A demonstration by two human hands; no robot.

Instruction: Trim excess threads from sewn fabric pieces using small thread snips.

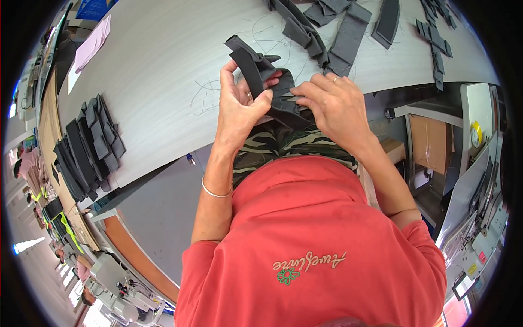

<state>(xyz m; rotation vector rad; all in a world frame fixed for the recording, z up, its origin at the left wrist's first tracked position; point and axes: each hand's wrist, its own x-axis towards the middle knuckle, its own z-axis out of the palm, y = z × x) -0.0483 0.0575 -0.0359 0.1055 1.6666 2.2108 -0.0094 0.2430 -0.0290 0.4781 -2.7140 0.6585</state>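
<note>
My left hand (239, 103) holds up a folded dark grey fabric strip (250, 73), with the thumb in front and the fingers behind it. The strip's loose lower end hangs over the table's near edge. My right hand (338, 109) is closed in a pinch at the strip's right side. A thin greyish tip shows at its fingertips; whether that is a small tool or a fabric edge is unclear. Beyond my right hand, more dark grey fabric strips (348, 38) lie loosely on the table, some of them folded and overlapping.
Several dark fabric strips (87, 144) lie stacked at the left edge of the pale table (169, 82). Loose threads are scattered near my hands. Pink sheets (92, 43) lie at the far left. A shelf with a cardboard box (430, 143) stands below right. Other people work farther left.
</note>
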